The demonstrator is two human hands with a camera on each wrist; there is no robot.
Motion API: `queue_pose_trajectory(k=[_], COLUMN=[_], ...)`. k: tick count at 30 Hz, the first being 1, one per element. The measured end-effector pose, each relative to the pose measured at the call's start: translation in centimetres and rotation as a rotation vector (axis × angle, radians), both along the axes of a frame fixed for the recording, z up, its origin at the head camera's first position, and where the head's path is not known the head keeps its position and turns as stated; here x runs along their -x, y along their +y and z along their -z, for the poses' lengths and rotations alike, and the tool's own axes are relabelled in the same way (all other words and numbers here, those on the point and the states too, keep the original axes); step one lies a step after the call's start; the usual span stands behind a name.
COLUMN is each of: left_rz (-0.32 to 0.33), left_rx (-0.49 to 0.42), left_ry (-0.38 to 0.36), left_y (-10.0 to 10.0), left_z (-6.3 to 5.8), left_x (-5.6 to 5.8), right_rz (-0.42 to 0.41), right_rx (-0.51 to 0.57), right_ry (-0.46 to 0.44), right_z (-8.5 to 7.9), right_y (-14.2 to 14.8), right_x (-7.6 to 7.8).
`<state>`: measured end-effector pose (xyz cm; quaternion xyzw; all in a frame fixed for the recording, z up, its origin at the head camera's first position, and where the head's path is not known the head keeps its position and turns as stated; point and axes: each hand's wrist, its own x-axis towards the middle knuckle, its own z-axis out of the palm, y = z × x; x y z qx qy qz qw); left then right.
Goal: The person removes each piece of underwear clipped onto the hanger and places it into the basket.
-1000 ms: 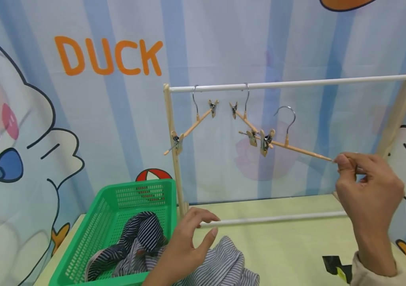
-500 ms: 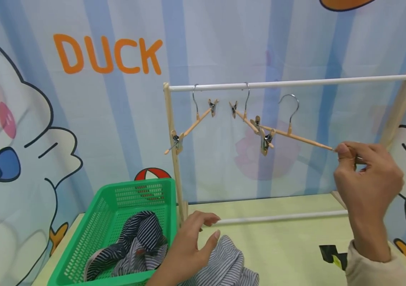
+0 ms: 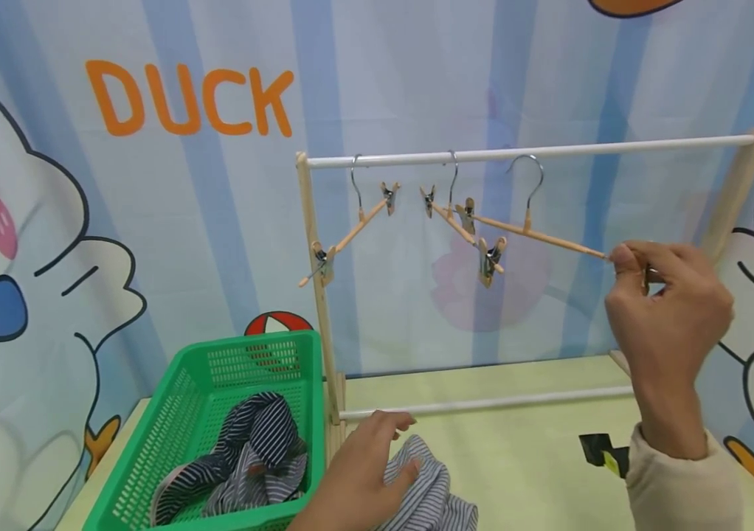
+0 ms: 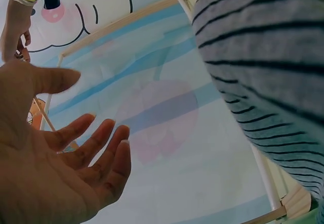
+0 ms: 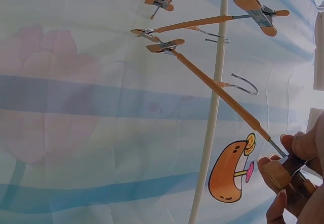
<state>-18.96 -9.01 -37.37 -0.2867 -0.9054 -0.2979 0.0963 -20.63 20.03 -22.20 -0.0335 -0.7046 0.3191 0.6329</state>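
A wooden clip hanger with a metal hook is held by its right end in my right hand. In the right wrist view the fingers pinch the clip at that end. The hanger's hook overlaps the white rail of the rack in the head view. My left hand is held with relaxed fingers, holding nothing, beside a striped grey cloth. In the left wrist view the palm of my left hand faces the camera and the cloth fills the upper right.
Two more clip hangers, one at left and one near the middle, hang from the rail. A green basket with dark striped cloth stands at left. A black-and-yellow piece lies on the table.
My right hand has risen with the hanger, bringing its hook up to rail height. My left hand has shifted slightly to the right.
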Motion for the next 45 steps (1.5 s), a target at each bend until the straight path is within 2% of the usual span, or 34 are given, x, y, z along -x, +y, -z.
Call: queue_pose_trajectory(k=[5, 8, 19, 23, 26, 31, 37, 45], left_rz=[0.024, 0.027, -0.027, -0.024, -0.017, -0.01, -0.014, -0.027], left_rx=[0.073, 0.102, 0.197, 0.241, 0.254, 0.257, 0.295, 0.365], left_ry=[-0.082, -0.101, -0.077, -0.056, -0.075, -0.098, -0.069, -0.159], left_y=[0.3, 0.4, 0.8, 1.0, 1.0, 1.0, 1.1, 1.4], left_z=[0.2, 0.3, 1.5, 1.9, 2.0, 2.5, 3.3, 4.0], left_x=[0.0, 0.0, 0.1, 0.1, 0.1, 0.2, 0.4, 0.8], right_rz=[0.012, 0.023, 0.057, 0.081, 0.089, 0.082, 0.078, 0.092], right_rx=[-0.005, -0.006, -0.003, -0.005, 0.004, 0.011, 0.009, 0.003], right_ry=[0.001, 0.0, -0.034, -0.061, -0.078, -0.065, -0.045, -0.054], right_z=[-0.5, -0.7, -1.2, -1.4, -1.5, -1.4, -1.9, -2.2], right_y=[0.1, 0.3, 0.0, 0.1, 0.1, -0.3, -0.4, -0.3], right_x=[0.5, 1.0, 2.0, 2.3, 2.5, 3.1, 3.8, 4.1])
